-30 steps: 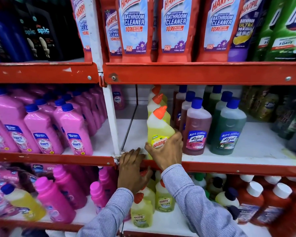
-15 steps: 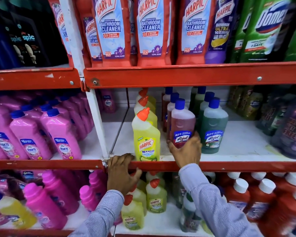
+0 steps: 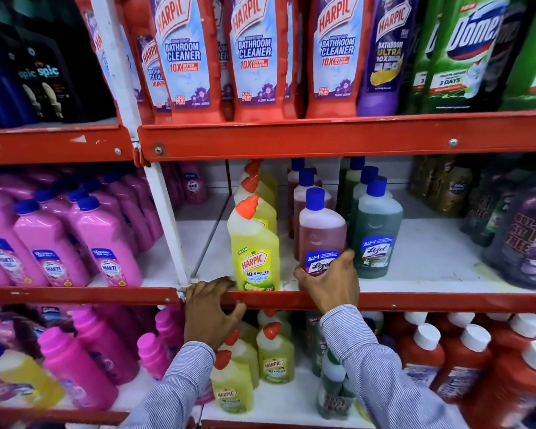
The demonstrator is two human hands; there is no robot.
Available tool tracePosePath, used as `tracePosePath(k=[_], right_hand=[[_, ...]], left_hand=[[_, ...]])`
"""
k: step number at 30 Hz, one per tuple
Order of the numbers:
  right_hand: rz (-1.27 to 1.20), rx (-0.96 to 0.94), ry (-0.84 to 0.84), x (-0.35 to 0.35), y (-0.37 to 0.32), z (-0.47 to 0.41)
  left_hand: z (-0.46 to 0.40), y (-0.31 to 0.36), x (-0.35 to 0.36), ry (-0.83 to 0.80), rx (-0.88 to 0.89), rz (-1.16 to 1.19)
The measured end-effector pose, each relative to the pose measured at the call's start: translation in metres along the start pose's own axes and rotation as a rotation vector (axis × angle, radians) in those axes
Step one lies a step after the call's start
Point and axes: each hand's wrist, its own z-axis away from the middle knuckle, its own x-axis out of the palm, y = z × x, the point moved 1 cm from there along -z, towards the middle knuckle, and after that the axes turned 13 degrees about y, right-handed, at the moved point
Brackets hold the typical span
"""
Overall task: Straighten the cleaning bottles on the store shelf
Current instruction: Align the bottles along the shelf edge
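Observation:
On the middle shelf a row of yellow Harpic bottles [image 3: 255, 243] with orange caps stands upright, label facing out. Right of it is a row of reddish Lizol bottles with blue caps. My right hand [image 3: 331, 283] grips the base of the front reddish Lizol bottle [image 3: 321, 233], which leans slightly to the left. A row of green Lizol bottles [image 3: 376, 236] stands just right of it. My left hand [image 3: 211, 311] rests over the red front rail of the middle shelf [image 3: 415, 300], fingers curled on the rail, holding no bottle.
Pink Shakti bottles [image 3: 106, 243] fill the left bay. Large red Harpic bathroom cleaners [image 3: 254, 57] and green Domex bottles [image 3: 464, 57] stand above. Dark wrapped packs [image 3: 520, 243] sit at right. Below are small yellow Harpic bottles [image 3: 274, 357] and red bottles with white caps [image 3: 464, 363].
My right hand left the yellow Harpic bottle, moved right and took hold of the front reddish Lizol bottle. My left hand stayed on the rail. The view shifted closer.

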Motion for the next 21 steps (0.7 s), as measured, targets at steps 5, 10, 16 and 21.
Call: tracePosePath(k=[5,10,16,21], right_hand=[[-0.043,0.001,-0.079,-0.007,0.001,0.001],[-0.298,-0.064,-0.035,-0.021,0.022,0.003],[-0.186,0.014,0.362,-0.039,0.052,-0.04],[-0.074,0.133,0.134,-0.033,0.047,-0.08]], left_hand=[[0.001,0.001,-0.001,-0.004,-0.014,-0.006],[0.0,-0.002,0.002,-0.016,-0.011,-0.024],[0.0,-0.002,0.005,0.003,-0.018,-0.036],[0.0,0.0,0.003,-0.02,-0.022,-0.047]])
